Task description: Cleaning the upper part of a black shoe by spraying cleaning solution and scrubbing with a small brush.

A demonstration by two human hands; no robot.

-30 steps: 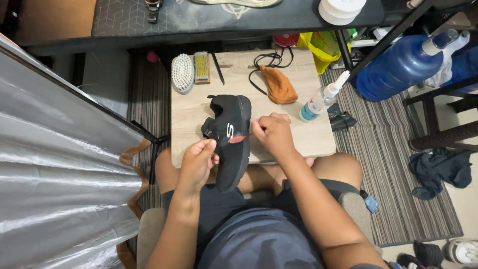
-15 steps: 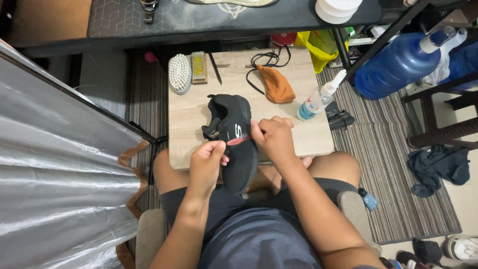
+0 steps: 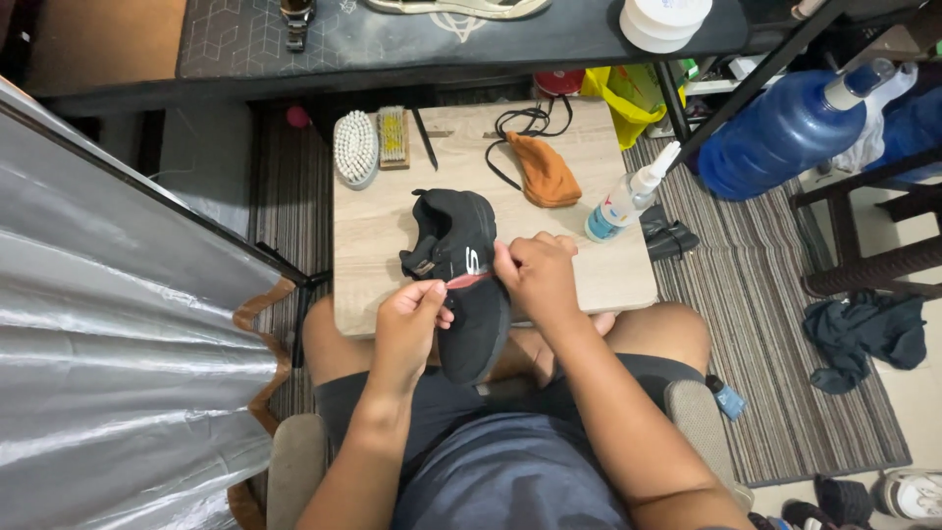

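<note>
Both hands work the black shoe (image 3: 469,285) at the worktop's (image 3: 373,236) near edge: left hand (image 3: 412,324) and right hand (image 3: 538,277) pinch its red strip (image 3: 469,281).

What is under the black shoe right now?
The black shoe lies partly on the wooden table, one end jutting past its near edge over the person's lap. Both hands, left hand and right hand, pinch it. The tabletop beneath is covered.

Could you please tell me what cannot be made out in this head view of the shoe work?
- Black shoe: its middle is hidden by the left hand and right hand.
- Reddish strip between the hands: too small to identify.
- Blue bottle: partly behind a dark frame bar.
- White sneaker: cut off by the right edge.
</note>
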